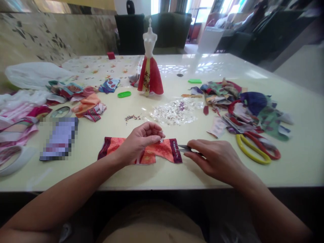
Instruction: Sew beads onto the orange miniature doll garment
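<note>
An orange and maroon fabric piece [162,150] lies flat near the table's front edge. My left hand [140,140] rests on it, fingers pinched together on something small at its upper edge that I cannot make out. My right hand [215,158] lies at the fabric's right end, closed on small metal tweezers [184,147] whose tip touches the maroon border. Beyond the fabric lie a heap of clear beads and sequins [176,113] and a small scatter of dark beads [132,117].
A small mannequin in a red dress [150,76] stands mid-table. Fabric scraps [240,106] pile at right beside yellow and red scissors [255,150]. More cloth [88,106], tape rolls and a blurred card [60,138] lie left. Green lids [124,94] sit near the mannequin.
</note>
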A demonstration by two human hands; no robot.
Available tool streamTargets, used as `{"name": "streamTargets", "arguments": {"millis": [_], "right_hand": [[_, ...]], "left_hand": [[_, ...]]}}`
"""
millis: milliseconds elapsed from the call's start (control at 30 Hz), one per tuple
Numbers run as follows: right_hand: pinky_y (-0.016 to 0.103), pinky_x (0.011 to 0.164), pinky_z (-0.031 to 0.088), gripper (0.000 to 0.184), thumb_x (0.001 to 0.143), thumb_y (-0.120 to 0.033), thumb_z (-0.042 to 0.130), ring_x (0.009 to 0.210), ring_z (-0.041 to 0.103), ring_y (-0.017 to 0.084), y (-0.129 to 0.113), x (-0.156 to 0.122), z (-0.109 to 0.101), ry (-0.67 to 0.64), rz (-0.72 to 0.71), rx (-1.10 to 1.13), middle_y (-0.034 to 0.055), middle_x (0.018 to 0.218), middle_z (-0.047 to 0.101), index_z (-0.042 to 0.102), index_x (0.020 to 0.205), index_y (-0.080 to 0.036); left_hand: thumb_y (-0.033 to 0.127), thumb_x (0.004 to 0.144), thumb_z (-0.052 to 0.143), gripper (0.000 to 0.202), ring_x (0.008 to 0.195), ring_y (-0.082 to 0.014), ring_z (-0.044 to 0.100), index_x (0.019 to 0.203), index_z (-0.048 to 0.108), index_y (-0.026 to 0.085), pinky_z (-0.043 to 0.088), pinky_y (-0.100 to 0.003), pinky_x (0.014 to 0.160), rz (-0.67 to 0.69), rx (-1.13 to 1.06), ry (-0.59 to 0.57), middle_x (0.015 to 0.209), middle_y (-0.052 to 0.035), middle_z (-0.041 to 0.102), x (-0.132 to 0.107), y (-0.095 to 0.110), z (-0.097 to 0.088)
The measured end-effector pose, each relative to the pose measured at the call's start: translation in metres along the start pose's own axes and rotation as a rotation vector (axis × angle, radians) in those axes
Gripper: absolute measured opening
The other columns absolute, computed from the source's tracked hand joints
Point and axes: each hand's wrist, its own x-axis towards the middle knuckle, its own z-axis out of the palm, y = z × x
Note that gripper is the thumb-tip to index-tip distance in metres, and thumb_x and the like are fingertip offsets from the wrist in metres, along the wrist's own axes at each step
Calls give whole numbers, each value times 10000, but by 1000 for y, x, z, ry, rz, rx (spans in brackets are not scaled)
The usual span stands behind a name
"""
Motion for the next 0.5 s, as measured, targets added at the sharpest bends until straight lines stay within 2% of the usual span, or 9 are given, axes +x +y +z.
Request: {"name": "streamTargets", "arguments": {"millis": [300,500], "right_hand": [[258,544,218,336,955,-447,434,552,499,101,-20,21,4,121,14,108,0,665,617,610,822,-194],[251,539,212,354,956,-450,425,542,483,97,-24,26,9,112,25,121,-5,646,602,612,803,-192]], "left_hand": [[91,752,684,264,892,-108,614,988,582,153,503,-256,845,18,38,17,923,-27,636,-1,2,3],[90,769,664,235,882,-98,602,976,572,152,496,-252,849,12,91,20,908,-19,624,-4,6,6]]}}
